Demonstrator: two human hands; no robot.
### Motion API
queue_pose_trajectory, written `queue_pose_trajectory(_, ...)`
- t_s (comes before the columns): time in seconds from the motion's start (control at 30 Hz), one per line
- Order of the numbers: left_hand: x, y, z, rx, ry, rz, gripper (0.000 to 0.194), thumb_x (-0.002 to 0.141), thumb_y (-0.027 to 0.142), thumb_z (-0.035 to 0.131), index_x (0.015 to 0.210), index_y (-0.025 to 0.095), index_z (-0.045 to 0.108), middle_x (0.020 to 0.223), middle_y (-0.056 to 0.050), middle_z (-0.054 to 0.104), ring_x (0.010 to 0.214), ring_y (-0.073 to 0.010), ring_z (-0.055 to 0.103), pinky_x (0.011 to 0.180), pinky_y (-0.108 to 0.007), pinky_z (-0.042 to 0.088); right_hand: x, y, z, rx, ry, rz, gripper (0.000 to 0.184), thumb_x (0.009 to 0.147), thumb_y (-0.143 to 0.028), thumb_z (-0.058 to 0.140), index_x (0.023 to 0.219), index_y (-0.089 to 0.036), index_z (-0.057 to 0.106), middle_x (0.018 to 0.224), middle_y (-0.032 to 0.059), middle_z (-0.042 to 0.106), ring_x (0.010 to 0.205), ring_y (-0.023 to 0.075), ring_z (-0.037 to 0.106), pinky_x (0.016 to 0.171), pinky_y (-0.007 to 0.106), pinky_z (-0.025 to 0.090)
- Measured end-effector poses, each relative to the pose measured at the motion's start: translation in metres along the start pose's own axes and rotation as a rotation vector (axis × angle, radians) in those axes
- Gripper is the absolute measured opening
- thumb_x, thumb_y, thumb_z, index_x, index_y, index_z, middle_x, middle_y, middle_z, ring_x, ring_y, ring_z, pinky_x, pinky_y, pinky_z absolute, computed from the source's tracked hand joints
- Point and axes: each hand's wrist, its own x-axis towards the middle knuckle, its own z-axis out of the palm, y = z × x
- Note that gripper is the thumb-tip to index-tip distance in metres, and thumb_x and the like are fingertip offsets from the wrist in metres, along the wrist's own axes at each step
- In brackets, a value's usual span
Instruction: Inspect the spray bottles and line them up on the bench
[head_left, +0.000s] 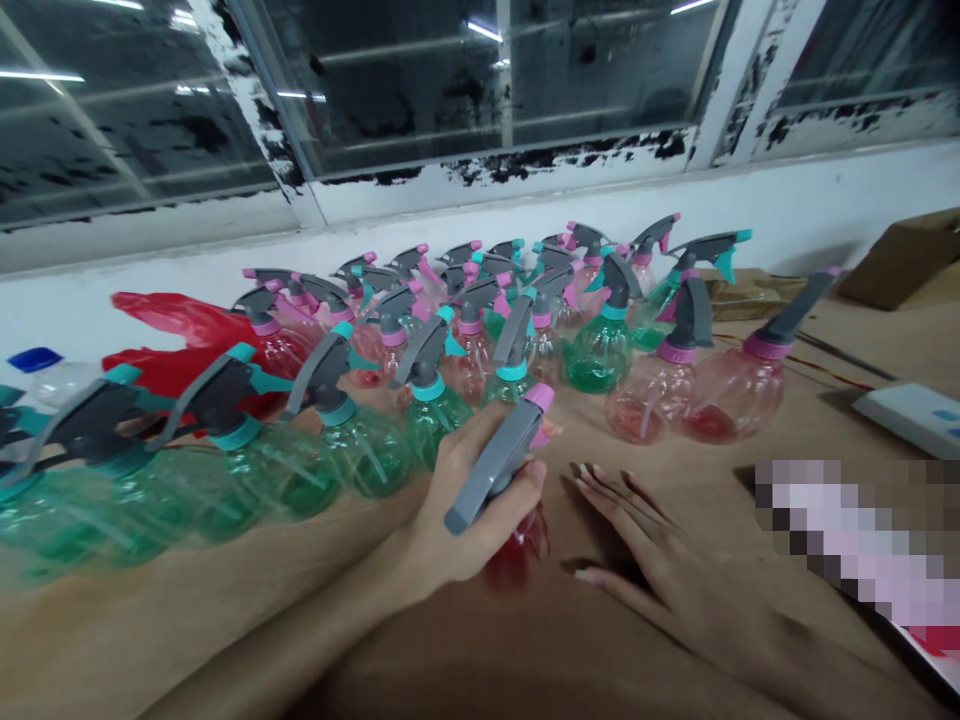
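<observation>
My left hand (pixel 472 500) is wrapped around the neck of a spray bottle (pixel 516 562) with a grey head, a pink nozzle and a clear body that looks red at the base. The bottle is near upright, low over or on the table; its underside is blurred. To its right, my right hand (pixel 660 560) lies flat on the wooden table (pixel 360 590), fingers spread, holding nothing. Just beyond my left hand stand green spray bottles with teal collars, the nearest being a green spray bottle (pixel 435 405). A pink spray bottle (pixel 645 395) stands beyond my right hand.
Several more spray bottles, pink and green, crowd the table toward the wall. Behind the left row lies a red plastic bag (pixel 180 335). A white box-like device (pixel 911 415), a cardboard box (pixel 907 260) and a blurred-out patch (pixel 862 550) are at the right.
</observation>
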Motion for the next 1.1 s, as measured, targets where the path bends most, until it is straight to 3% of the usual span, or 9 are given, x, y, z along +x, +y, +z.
queue_pose_trajectory(0.17,-0.0005,-0.0014,0.0031,-0.022,0.027,0.029,0.008,0.074,0.017,0.051,0.081,0.018,0.055,0.074,-0.002,0.054,0.066,-0.0154,0.052,0.054,-0.026,0.042,0.0003,0.0005,0.0010,-0.007,-0.016,-0.010,0.070,0.085,-0.048,0.048,0.142,-0.018,0.022,0.143,0.0091,0.037,0.131,0.0257,0.031,0.106,0.050,0.030)
queue_pose_trajectory(0.4,-0.0021,-0.0011,0.0030,-0.006,0.018,-0.038,0.005,0.076,0.021,0.051,0.080,0.019,0.054,0.066,0.001,0.050,0.058,-0.0137,0.047,0.048,-0.025,0.039,0.0021,0.0010,-0.0023,-0.018,-0.073,-0.030,0.068,0.085,-0.049,0.046,0.142,-0.019,0.023,0.145,0.0082,0.033,0.132,0.0243,0.029,0.108,0.048,0.027)
queue_pose_trajectory(0.73,-0.0014,-0.0014,0.0030,0.034,0.025,0.002,0.005,0.075,0.019,0.050,0.079,0.019,0.054,0.072,-0.001,0.052,0.064,-0.0154,0.051,0.055,-0.027,0.044,0.0030,0.0005,-0.0033,-0.039,-0.090,-0.032,0.066,0.086,-0.050,0.044,0.141,-0.017,0.026,0.144,0.0090,0.034,0.132,0.0239,0.029,0.107,0.049,0.028)
queue_pose_trajectory(1.1,-0.0015,-0.0007,0.0022,0.019,0.012,-0.001,0.009,0.075,0.021,0.050,0.082,0.020,0.056,0.076,-0.002,0.056,0.064,-0.0151,0.053,0.052,-0.026,0.044,0.0024,0.0014,-0.0017,-0.010,-0.059,-0.036,0.067,0.085,-0.048,0.047,0.142,-0.020,0.023,0.144,0.0078,0.034,0.132,0.0243,0.029,0.107,0.048,0.028)
